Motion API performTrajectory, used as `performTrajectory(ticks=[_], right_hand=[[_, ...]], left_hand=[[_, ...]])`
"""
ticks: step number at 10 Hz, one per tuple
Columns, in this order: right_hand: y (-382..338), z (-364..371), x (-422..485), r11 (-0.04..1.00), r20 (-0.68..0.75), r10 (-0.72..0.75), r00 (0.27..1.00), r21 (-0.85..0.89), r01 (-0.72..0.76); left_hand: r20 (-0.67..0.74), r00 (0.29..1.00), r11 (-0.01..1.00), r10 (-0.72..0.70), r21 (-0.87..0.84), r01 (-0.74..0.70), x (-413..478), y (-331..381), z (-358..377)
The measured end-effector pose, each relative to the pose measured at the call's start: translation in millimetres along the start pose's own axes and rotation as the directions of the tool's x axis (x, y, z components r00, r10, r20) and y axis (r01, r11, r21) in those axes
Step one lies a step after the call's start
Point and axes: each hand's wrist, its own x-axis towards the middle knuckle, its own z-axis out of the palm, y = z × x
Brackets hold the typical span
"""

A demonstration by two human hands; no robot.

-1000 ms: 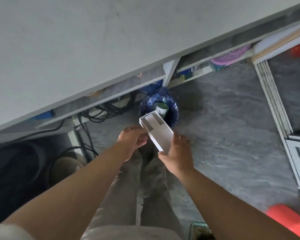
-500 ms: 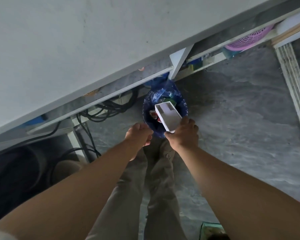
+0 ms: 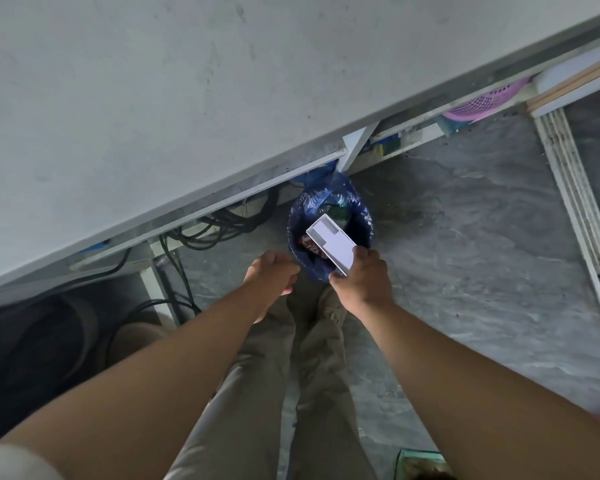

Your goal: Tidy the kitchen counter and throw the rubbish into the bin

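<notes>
A bin lined with a blue plastic bag (image 3: 361, 216) stands on the floor under the counter's edge, with rubbish inside. Over its mouth my right hand (image 3: 362, 280) grips the near end of an open white cardboard box (image 3: 333, 244), which tilts down into the bin. My left hand (image 3: 271, 273) hovers just left of the bin with its fingers curled and nothing in it.
The grey counter top (image 3: 187, 98) fills the upper left. Black cables (image 3: 219, 223) hang on the shelf beneath it. A pink basket (image 3: 482, 103) sits under the counter at the right, beside a white door frame (image 3: 568, 174). My legs stand on the grey floor.
The left hand has let go of the white box. My right hand alone has carried it forward and down over the bin's mouth.
</notes>
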Motion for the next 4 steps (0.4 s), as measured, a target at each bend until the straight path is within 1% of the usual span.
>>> performTrajectory(ticks=[1, 2, 3, 4], right_hand=[[-9, -11, -18, 0.999, 0.002, -0.047, 0.999, -0.007, 0.047], [-17, -24, -38, 0.993, -0.007, -0.113, 0.994, -0.015, 0.113], [-21, -38, -59, 0.984, 0.013, -0.175, 0.984, -0.022, 0.175], [-22, -48, -80, 0.973, 0.01, -0.228, 0.974, 0.022, 0.228]], left_hand=[[0.016, 0.999, 0.999, 0.037, 0.038, -0.037, -22, 10, -3], [0.008, 0.998, 0.996, 0.057, 0.064, -0.057, -43, 16, -8], [-0.004, 0.994, 0.987, 0.105, 0.12, -0.104, -66, 18, -13], [0.017, 0.985, 0.966, 0.173, 0.192, -0.173, -90, 16, -17]])
